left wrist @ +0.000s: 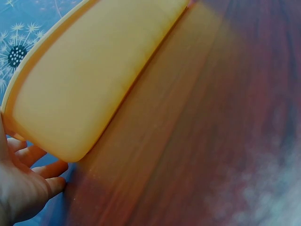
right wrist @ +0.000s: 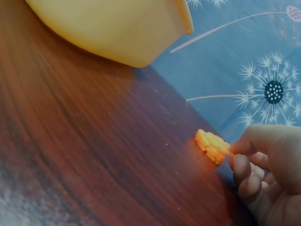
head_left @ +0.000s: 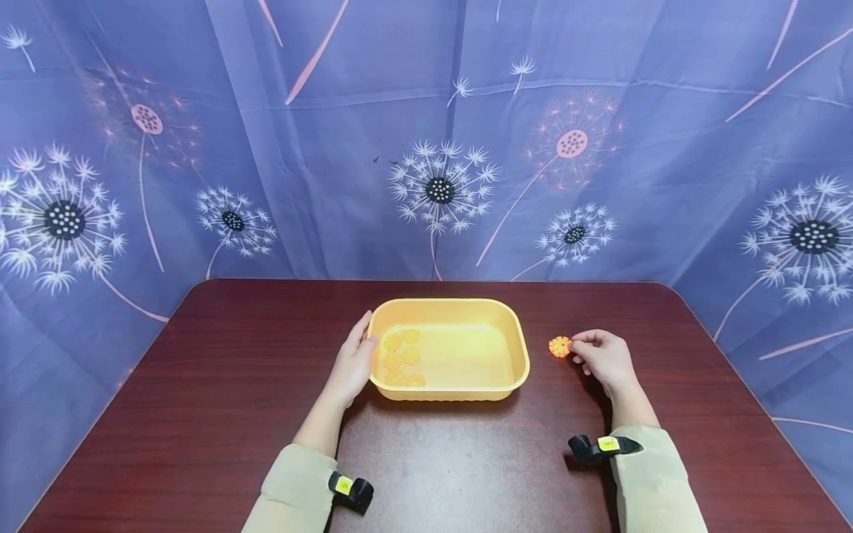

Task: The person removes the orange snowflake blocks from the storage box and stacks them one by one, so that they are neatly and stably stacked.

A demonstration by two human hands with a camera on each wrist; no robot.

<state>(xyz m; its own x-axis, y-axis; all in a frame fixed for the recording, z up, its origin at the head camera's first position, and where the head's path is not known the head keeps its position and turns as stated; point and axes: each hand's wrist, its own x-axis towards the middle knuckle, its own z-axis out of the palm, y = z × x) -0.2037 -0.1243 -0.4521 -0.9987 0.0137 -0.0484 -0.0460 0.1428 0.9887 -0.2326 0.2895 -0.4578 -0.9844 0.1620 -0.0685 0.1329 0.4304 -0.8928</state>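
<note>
A yellow plastic basin (head_left: pixel 466 396) stands on the dark wooden table. My left hand (head_left: pixel 353 363) grips its left end, the thumb at the rim and the fingers along the outer wall; the left wrist view shows those fingers (left wrist: pixel 32 154) spread beneath the rim. To the right of the basin, my right hand (head_left: pixel 605 360) pinches a small orange flower-shaped disc (head_left: pixel 560 346) between thumb and fingertips. Seen from the right wrist, the disc (right wrist: pixel 210 147) is tilted nearly edge-on, close over the table. Several scalloped orange-yellow discs (head_left: pixel 410 355) lie in the basin's left part.
The reddish-brown table (head_left: pixel 233 385) reaches back to a blue curtain (head_left: pixel 333 185) with dandelion prints, which also hangs along both sides. Each sleeved wrist wears a black strap with a yellow label, the left strap (head_left: pixel 351 491) and the right strap (head_left: pixel 603 448).
</note>
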